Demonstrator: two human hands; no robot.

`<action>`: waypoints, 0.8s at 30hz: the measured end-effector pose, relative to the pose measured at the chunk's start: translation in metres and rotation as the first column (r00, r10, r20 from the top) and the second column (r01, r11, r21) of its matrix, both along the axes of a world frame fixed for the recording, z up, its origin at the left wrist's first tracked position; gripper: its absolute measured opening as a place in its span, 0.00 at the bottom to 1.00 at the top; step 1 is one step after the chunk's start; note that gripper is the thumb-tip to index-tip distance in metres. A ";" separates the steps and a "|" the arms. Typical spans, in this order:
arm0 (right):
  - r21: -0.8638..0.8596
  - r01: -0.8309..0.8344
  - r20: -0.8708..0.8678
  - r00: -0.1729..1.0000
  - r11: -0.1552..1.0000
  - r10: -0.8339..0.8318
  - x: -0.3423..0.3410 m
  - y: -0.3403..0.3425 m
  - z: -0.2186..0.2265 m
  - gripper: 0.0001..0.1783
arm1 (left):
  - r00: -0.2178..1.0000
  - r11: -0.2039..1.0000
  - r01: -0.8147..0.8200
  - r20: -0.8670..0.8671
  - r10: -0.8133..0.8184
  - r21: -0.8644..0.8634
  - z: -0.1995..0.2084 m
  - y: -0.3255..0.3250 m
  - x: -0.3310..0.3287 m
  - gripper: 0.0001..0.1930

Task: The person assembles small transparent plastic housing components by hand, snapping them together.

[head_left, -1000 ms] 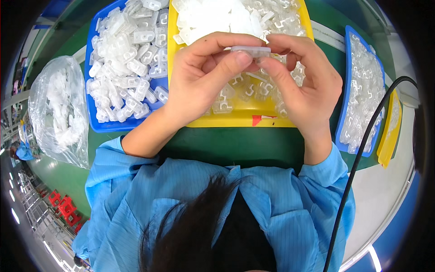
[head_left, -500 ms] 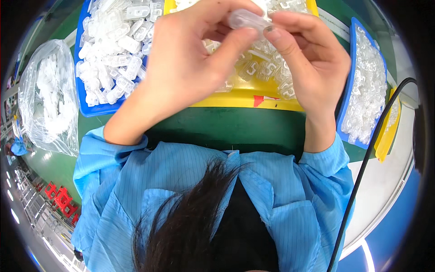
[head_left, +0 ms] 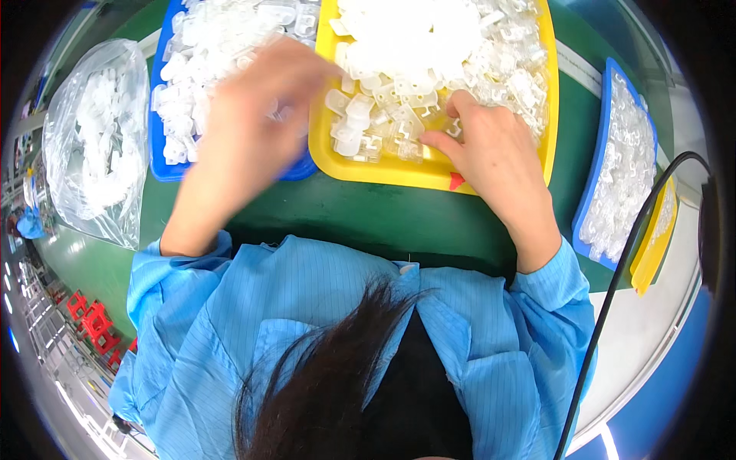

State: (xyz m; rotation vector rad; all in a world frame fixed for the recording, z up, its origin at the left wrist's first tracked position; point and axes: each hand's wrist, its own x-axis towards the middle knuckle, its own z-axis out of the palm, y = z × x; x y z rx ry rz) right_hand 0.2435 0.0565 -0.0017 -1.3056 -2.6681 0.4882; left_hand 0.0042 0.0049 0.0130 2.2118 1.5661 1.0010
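My left hand [head_left: 257,111], smeared by motion, is over the near right part of a blue tray [head_left: 170,173] heaped with small translucent white plastic pieces [head_left: 192,57]. Whether it holds anything cannot be made out. Over a yellow tray [head_left: 360,170], my right hand [head_left: 494,146] reaches down at the clear plastic pieces [head_left: 406,138] lying there. Its thumb and forefinger are apart, with no piece visibly gripped between them; the other fingers are curled beneath the hand and partly hidden. Glare washes out the pile at the yellow tray's far side.
A clear plastic bag [head_left: 96,153] of white pieces lies at the left on the green table [head_left: 368,211]. Another blue tray [head_left: 594,180] of clear pieces stands at the right, beside a small yellow tray [head_left: 644,264]. A black cable [head_left: 613,295] curves down the right side.
My hands have come apart from the clear plastic piece they held together. The left has moved left over the blue tray; the right has gone down to the yellow tray. The view has shifted slightly.
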 end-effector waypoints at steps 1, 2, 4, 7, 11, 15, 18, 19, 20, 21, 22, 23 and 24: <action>-0.026 -0.006 0.025 1.000 1.000 0.007 0.002 0.003 0.002 0.17 | 0.984 0.982 0.162 -0.058 -0.168 -0.095 -0.002 0.000 0.012 0.09; -0.020 -0.013 0.023 1.000 1.000 0.013 0.002 0.003 0.004 0.17 | 0.962 0.954 0.244 -0.077 -0.261 -0.176 -0.010 -0.004 0.022 0.07; -0.045 -0.039 0.046 0.998 0.998 0.042 0.004 0.001 0.009 0.15 | 0.949 0.935 0.278 -0.086 -0.303 -0.218 -0.018 -0.007 0.033 0.08; -0.077 0.017 -0.008 1.000 0.997 -0.018 0.004 -0.001 0.006 0.15 | 0.954 0.947 0.290 -0.031 -0.297 -0.141 -0.027 -0.003 0.038 0.06; -0.219 0.134 -0.070 0.986 0.966 -0.153 0.006 -0.004 0.009 0.17 | 0.976 0.990 0.111 0.196 -0.091 -0.092 -0.022 0.019 0.038 0.06; -0.202 0.155 -0.162 0.969 0.967 -0.189 0.013 -0.005 0.002 0.15 | 0.989 0.980 -0.140 0.036 0.147 -0.142 0.004 0.055 0.032 0.09; -0.225 0.137 -0.166 0.970 0.965 -0.177 0.016 -0.001 0.005 0.13 | 0.968 0.970 -0.138 -0.235 0.090 -0.198 0.000 0.067 0.028 0.09; -0.242 0.137 -0.136 0.975 0.961 -0.173 0.018 -0.001 0.006 0.13 | 0.963 0.988 -0.146 -0.233 0.132 -0.044 -0.013 0.069 0.026 0.08; -0.243 0.137 -0.135 0.976 0.960 -0.173 0.019 -0.004 0.008 0.13 | 0.959 0.982 -0.151 -0.226 0.172 0.110 -0.021 0.070 0.025 0.07; -0.289 0.169 -0.200 0.952 0.942 -0.232 0.020 -0.007 0.010 0.13 | 0.959 0.983 -0.151 -0.226 0.172 0.108 -0.026 0.068 0.024 0.07; -0.337 0.198 -0.261 0.920 0.921 -0.293 0.021 -0.009 0.012 0.14 | 0.964 0.981 -0.165 -0.192 0.182 0.101 -0.024 0.063 0.026 0.09; -0.339 0.199 -0.261 0.919 0.920 -0.295 0.024 -0.008 0.012 0.14 | 0.969 0.979 -0.179 -0.158 0.192 0.094 -0.022 0.058 0.029 0.11; -0.366 0.172 -0.371 0.874 0.915 -0.313 0.029 -0.007 0.012 0.14 | 0.969 0.980 -0.177 -0.159 0.190 0.093 -0.019 0.053 0.031 0.11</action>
